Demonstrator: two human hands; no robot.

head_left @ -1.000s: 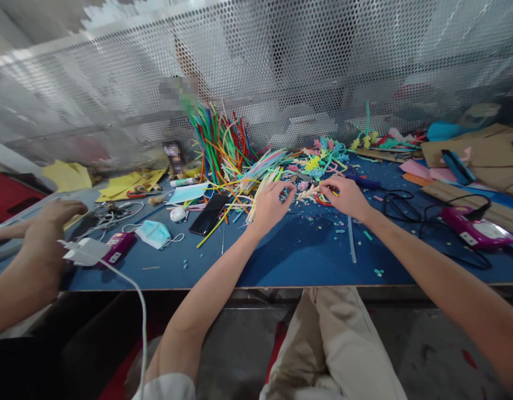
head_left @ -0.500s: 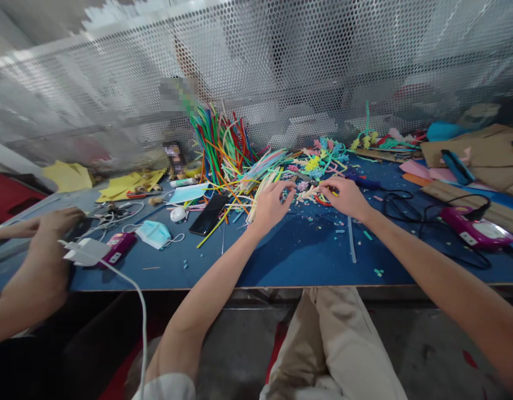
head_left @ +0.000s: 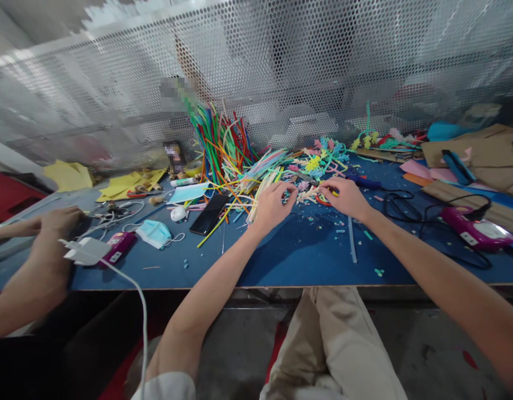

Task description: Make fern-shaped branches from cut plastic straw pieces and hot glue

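Between my left hand (head_left: 272,208) and right hand (head_left: 347,199) at the blue counter (head_left: 290,258), the cream, fuzzy stem (head_left: 308,193) could slip under uneven tension; I cannot tell whether either grip pinches it

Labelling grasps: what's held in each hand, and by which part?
Right hand: pale cream twisted strip, apparently by its right end. Left hand: can't be told.

A light-blue face mask (head_left: 154,234) and a white charger (head_left: 86,251) are lying left of the black phone (head_left: 209,214); a white earbud case (head_left: 179,214) is sitting just beside it.
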